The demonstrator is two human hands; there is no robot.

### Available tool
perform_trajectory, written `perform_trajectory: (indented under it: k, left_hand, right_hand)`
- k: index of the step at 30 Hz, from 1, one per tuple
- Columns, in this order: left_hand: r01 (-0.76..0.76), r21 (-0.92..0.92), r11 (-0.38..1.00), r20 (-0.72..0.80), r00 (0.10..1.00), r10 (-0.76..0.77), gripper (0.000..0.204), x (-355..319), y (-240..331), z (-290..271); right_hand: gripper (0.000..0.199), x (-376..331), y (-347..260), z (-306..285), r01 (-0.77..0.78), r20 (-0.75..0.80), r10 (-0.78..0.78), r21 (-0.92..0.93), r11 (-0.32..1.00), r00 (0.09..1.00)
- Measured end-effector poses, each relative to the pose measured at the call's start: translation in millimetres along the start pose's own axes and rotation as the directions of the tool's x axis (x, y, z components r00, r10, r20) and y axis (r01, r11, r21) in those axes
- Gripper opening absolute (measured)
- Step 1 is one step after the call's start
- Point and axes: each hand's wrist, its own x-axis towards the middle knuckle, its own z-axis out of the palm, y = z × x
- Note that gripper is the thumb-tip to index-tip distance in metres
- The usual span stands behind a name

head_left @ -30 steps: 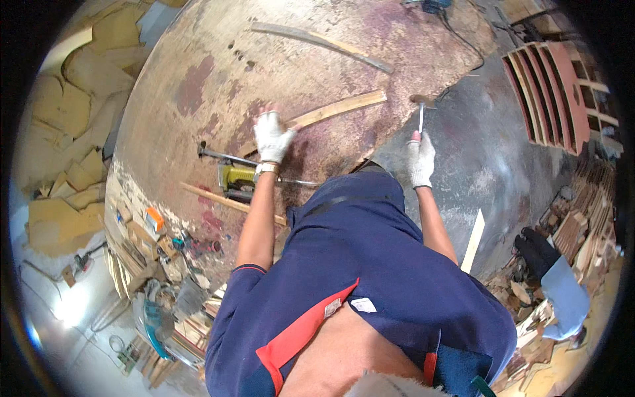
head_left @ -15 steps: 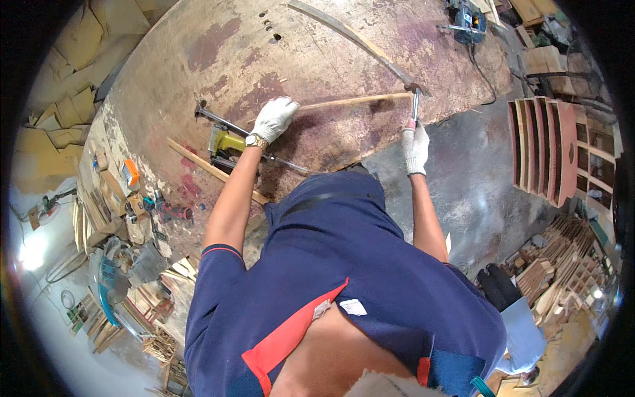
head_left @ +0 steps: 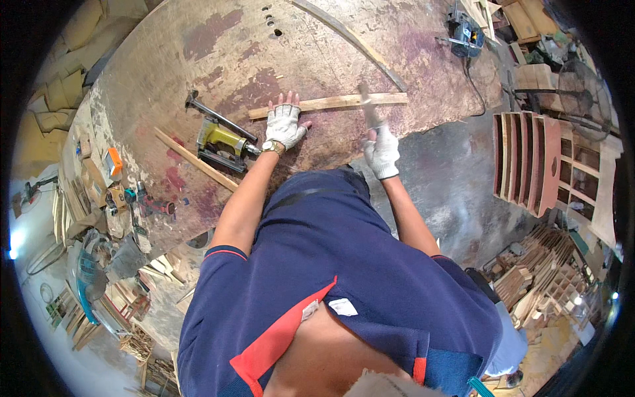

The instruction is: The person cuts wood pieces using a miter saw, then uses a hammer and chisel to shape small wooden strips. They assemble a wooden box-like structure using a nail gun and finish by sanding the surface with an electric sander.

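Observation:
My left hand [head_left: 286, 127], in a white glove with bare fingertips, lies with fingers stretched across the left part of a thin wooden strip [head_left: 331, 103] on the worn workbench [head_left: 258, 59]. In my gloved right hand [head_left: 381, 153] is a hammer [head_left: 371, 111], its head smeared by motion near the right part of that strip. A yellow-green and black nail gun [head_left: 225, 139] rests on the bench just left of my left wrist. Nearer to me on the left, another wooden strip [head_left: 195, 159] lies at a slant.
A long curved strip [head_left: 350, 38] lies farther back. A blue corded power tool [head_left: 464, 36] sits at the far right of the bench. Slatted wooden frames [head_left: 529, 162] stand right, beyond the grey floor [head_left: 443, 185]. Drills [head_left: 159, 204] and an orange box [head_left: 114, 161] lie left.
My left hand has gone from curled to flat on the strip, whose left end now shows beyond it. My right hand has swung the hammer leftward from the strip's right end.

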Motion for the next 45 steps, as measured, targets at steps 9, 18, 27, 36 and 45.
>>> perform_trajectory:
  k: [9, 18, 27, 36, 45]
  left_hand:
    - [0.015, 0.074, 0.997, 0.049, 0.999, -0.018, 0.099, 1, 3, -5]
    - [0.036, 0.069, 0.997, -0.036, 0.999, -0.034, 0.097, -1, 26, -22]
    - [-0.224, -0.439, 0.870, -0.079, 0.974, 0.211, 0.071, -16, 47, 21]
    - [-0.152, -0.895, 0.419, -0.173, 0.985, -0.013, 0.067, -19, 55, 32]
    - [-0.212, -0.500, 0.840, -0.091, 0.977, 0.192, 0.062, -24, 52, 3]
  right_hand:
    - [0.026, -2, 26, 27, -0.075, 0.002, 0.075, -0.027, 0.997, 0.997]
    - [0.029, 7, 13, 30, -0.188, 0.170, 0.194, -0.047, 0.981, 0.966]
    - [0.028, 39, -77, 67, 0.098, 0.498, -0.119, 0.068, 0.993, 0.859]
    - [0.034, 56, -108, 101, 0.430, 0.591, -0.339, -0.015, 0.903, 0.732]
    - [0.028, 65, -96, 90, 0.338, 0.540, -0.326, 0.080, 0.938, 0.776]
